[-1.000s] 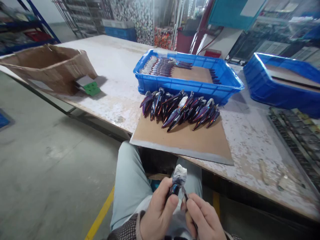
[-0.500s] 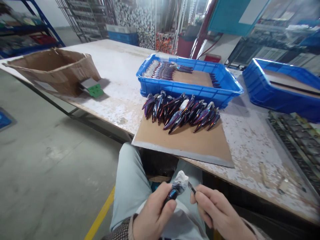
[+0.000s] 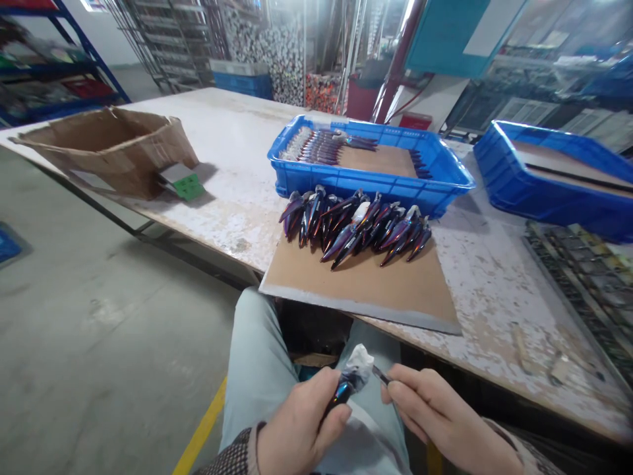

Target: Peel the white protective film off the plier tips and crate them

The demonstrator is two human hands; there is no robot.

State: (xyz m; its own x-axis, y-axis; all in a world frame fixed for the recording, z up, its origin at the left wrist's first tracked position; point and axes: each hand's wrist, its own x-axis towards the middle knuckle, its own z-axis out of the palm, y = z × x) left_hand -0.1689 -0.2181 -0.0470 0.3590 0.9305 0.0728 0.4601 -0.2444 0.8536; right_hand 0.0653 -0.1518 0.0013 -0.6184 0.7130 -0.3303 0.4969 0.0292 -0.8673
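Over my lap, my left hand is wrapped round a dark, glossy fishing lure. Crumpled whitish wrapping covers the lure's upper end. My right hand pinches a slim dark tool, a small blade by its look, its tip close beside the wrapping; whether they touch I cannot tell. Ahead of both hands, a heap of similar purple-black lures lies on a brown board at the table's edge. Several of them also have whitish wrapped ends.
Behind the heap, a blue crate holds lures in rows on brown board. Another blue crate stands at right, near a metal rack. A cardboard box is at left. Scraps lie on the worn table.
The view has shifted slightly. Both hands keep their grips over the lap, and the blade stays close to the wrapped end, with only small shifts.
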